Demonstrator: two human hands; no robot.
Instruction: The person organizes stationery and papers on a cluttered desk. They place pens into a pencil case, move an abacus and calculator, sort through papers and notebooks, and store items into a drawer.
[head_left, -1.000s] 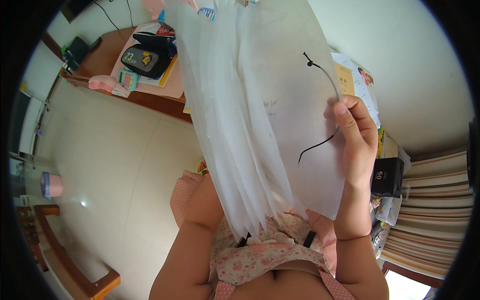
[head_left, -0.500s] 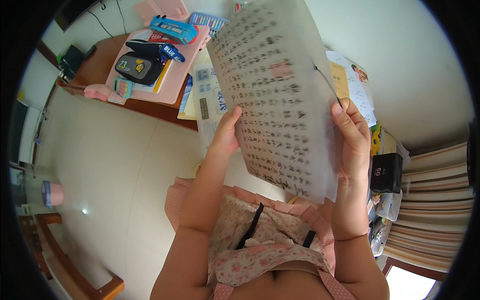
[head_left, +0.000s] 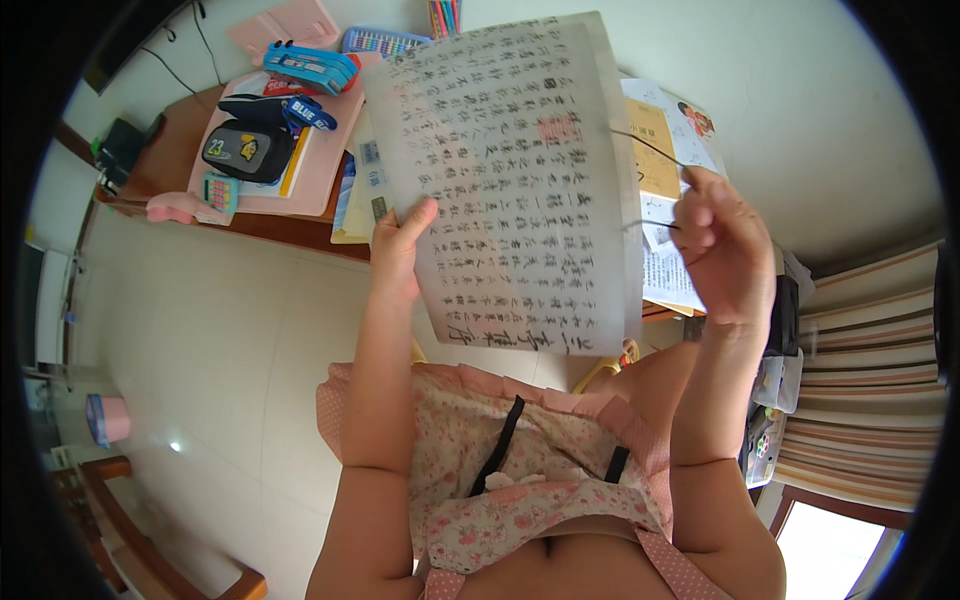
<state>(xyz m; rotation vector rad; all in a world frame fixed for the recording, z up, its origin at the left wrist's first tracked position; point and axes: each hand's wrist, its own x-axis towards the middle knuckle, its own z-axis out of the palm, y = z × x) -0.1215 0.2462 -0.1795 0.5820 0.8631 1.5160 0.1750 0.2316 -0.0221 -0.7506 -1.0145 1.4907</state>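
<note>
A translucent plastic file folder, printed with columns of dark brush characters and a reddish stamp, is held up over my lap. My left hand grips its left edge, thumb on the front and fingers behind. On the right side, a thin dark cord runs from the folder's edge to my right hand. The fingers of that hand are curled round the cord, apart from the folder itself. A second stretch of cord lower down also reaches these fingers.
A brown desk at the far left bears a pink board, a dark pencil case, a blue case and a small teal calculator. Papers lie behind the folder. A striped curtain hangs at right.
The folder has swung left and now faces me more squarely. My right hand has let go of its edge and moved right, drawing the cord out; my left hand moved left with the folder.
</note>
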